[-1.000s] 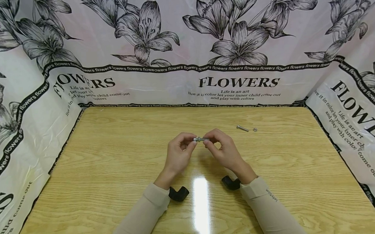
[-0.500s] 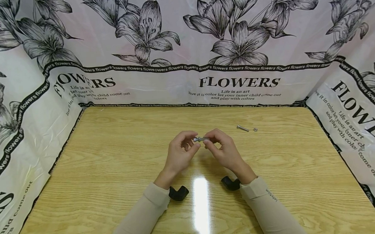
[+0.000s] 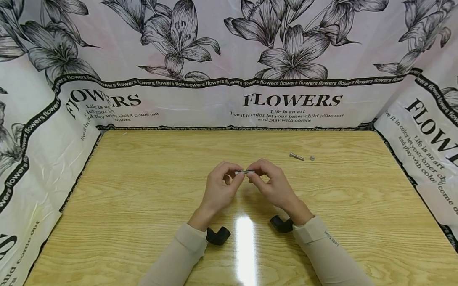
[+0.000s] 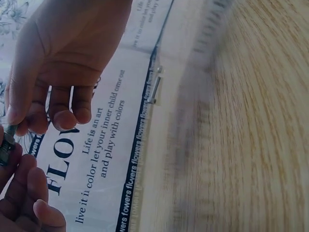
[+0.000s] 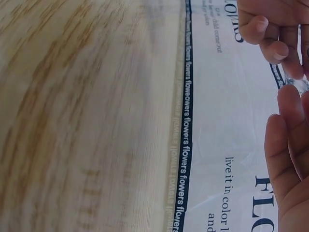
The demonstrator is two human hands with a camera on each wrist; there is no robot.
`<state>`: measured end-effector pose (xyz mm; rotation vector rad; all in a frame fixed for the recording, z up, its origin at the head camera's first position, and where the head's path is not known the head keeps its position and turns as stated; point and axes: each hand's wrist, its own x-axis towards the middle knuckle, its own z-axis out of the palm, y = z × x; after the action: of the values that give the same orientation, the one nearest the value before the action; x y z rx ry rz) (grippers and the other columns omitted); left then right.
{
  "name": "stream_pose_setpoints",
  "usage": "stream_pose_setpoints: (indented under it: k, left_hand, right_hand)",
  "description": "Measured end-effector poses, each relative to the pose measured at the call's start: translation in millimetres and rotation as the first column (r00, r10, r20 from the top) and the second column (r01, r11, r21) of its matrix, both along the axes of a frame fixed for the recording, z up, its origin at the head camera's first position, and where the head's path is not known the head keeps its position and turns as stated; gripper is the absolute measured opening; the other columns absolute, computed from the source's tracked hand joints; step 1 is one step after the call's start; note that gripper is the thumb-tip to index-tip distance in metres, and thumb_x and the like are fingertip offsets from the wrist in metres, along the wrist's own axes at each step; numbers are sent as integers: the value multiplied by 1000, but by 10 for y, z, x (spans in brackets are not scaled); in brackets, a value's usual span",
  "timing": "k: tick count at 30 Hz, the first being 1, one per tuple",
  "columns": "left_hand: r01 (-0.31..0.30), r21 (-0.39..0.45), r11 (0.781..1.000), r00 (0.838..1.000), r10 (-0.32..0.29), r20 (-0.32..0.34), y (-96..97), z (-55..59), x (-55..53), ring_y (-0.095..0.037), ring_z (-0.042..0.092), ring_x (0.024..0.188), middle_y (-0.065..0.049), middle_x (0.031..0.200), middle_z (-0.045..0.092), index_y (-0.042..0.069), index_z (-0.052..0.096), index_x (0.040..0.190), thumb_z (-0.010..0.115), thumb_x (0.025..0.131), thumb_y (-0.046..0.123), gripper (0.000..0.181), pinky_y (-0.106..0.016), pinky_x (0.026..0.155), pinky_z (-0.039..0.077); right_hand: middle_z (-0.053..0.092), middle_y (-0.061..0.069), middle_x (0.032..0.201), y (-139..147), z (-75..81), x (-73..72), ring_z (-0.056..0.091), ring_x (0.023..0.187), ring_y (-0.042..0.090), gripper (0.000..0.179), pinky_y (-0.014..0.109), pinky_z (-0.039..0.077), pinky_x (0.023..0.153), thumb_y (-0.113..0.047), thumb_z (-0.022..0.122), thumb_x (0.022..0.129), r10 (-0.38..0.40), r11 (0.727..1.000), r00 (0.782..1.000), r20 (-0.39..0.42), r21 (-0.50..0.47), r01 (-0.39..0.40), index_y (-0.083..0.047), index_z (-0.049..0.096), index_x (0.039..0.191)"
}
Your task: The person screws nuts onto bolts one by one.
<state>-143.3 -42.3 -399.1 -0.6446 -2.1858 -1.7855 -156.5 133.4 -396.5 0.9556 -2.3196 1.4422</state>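
Note:
Over the middle of the table, both hands meet at a small metal bolt (image 3: 248,171) held roughly level. My left hand (image 3: 220,187) pinches the bolt's left end between thumb and fingers, covering most of it. On the other side, my right hand (image 3: 273,184) pinches the right end of the shank. In the left wrist view the threaded bolt (image 4: 7,144) shows at the left edge, with what looks like a nut on it between the fingertips. The right wrist view shows only parts of both hands, with the bolt out of sight.
Beyond the right hand lie a second bolt (image 3: 297,156) and a loose nut (image 3: 312,158) on the wood-grain table (image 3: 139,179). Black angular pieces (image 3: 218,236) sit by both cuffs; whether attached, I cannot tell. A flower-printed sheet (image 3: 197,106) walls the back and sides.
Half a second ago the left fingers were spread apart around the bolt's end; now they close on it and cover it more. The loose bolt and nut stay put.

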Motion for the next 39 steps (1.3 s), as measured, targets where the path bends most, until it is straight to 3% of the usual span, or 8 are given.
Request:
stream_pose_setpoints:
  k: [7,11,16,21,23,28,34,39]
  left_hand:
    - [-8,-25,1000,999,9,41,0,20,8,-28,55,77,-16,91,61,-5,65,93,62,92,2,9,-35,62,43]
    - [6,1,1000,1000,-6,-24,3,15,5,-36,56,77,-21,95,59,-6,63,99,68,85,-4,15,-45,59,44]
    - [11,9,1000,995,-10,-100,5,6,-3,-35,54,75,-21,92,58,-6,62,94,68,83,-9,13,-51,58,41]
    - [4,-34,999,999,-5,-41,1,1,-2,-25,52,76,-15,87,58,-4,64,90,64,89,-1,3,-45,60,42]
    - [1,-44,999,1000,-1,-8,-2,3,1,-23,51,76,-13,85,57,-3,65,88,62,91,1,6,-44,61,41]
    - [5,-39,999,999,-4,33,-5,7,8,-29,52,77,-14,86,58,-2,66,93,63,91,4,7,-50,62,42]
    - [10,-8,1000,998,-11,-61,-5,-9,-11,-36,54,76,-19,91,60,-5,62,104,70,84,-4,21,-49,57,41]
    - [10,-18,1000,996,-12,-90,-2,-18,-12,-28,53,74,-17,89,60,-5,63,97,66,86,-5,11,-50,57,40]
  right_hand:
    - [62,13,87,4,7,4,61,73,25,11,37,52,67,10,59,89,9,1000,1000,9,2,-9,3,62,96]
    - [62,12,88,6,18,9,61,75,26,11,34,52,70,10,59,89,3,1000,1000,13,6,-3,3,62,96]
    - [63,13,89,4,18,11,61,75,28,11,32,52,71,10,59,89,3,1000,1000,21,1,-3,3,63,97]
    - [63,12,89,8,10,7,61,75,25,13,33,52,70,11,59,89,6,1000,1000,16,0,-6,2,63,97]
    - [62,12,88,8,8,4,61,75,24,14,33,52,70,11,59,88,13,1000,1000,14,-1,-13,1,63,97]
    - [62,12,88,11,13,6,61,75,26,14,32,52,70,12,58,88,16,1000,1000,7,-1,-15,2,62,97]
    - [62,13,90,10,23,11,61,76,25,12,30,52,71,10,59,89,6,1000,1000,17,-1,-6,3,63,97]
    - [62,14,88,13,15,1,61,75,25,12,30,52,70,11,57,89,0,1000,1000,20,-8,0,3,62,97]
